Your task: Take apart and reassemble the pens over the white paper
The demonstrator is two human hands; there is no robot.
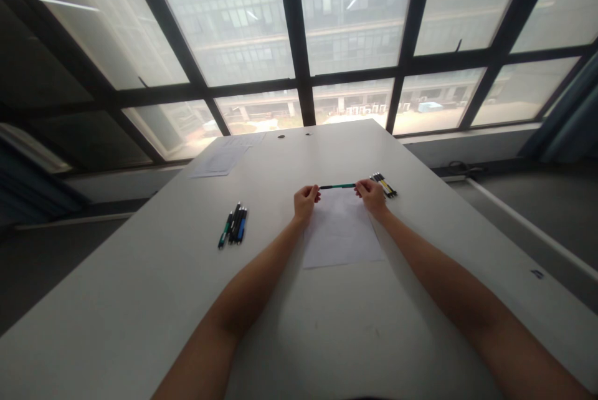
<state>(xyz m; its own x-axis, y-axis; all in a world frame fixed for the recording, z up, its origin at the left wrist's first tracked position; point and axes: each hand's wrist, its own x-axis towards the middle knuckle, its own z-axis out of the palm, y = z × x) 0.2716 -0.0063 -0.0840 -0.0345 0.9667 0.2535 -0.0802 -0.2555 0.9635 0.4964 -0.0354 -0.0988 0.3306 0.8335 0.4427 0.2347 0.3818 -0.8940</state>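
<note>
A slim pen [339, 186], dark at its left end and green toward the right, is held level between my two hands. My left hand [306, 202] pinches its dark end, and my right hand [370, 193] pinches the other end. Beneath it a blank white sheet of paper [343, 238] lies on the table. A group of pens [384, 184], black with some yellow and white, lies just beyond my right hand. Left of the paper rests another bunch of pens [233, 225], black, green and blue.
The white table [154, 275] reaches forward toward large windows. Printed sheets [219, 160] lie at its far left. A dark round spot [281, 136] and a small dark item [308, 134] are near the far edge. A dark mark [537, 274] shows at the right edge.
</note>
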